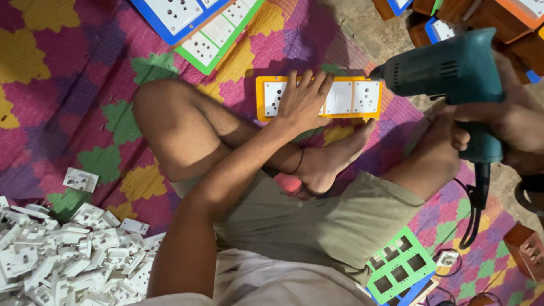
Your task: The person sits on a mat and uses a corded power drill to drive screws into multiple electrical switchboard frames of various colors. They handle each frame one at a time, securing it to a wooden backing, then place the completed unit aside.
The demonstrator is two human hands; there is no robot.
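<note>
My left hand (303, 99) lies flat on an orange-framed switch board (260, 96) that rests on the patterned mat in front of my crossed legs. The board carries white socket and switch modules (352, 97). My right hand (510, 119) grips a teal electric drill (447, 71) at the right, its nose pointing left toward the board's right end, a little above it. The drill's black cord (473, 218) hangs down beside my right knee.
A heap of white plastic socket parts (73, 255) lies at the lower left. Blue- and green-framed boards (198, 25) sit at the top. Empty green and blue frames (399, 266) lie at the lower right. Brown wooden boxes (510, 28) stand top right, another (527, 249) at the right edge.
</note>
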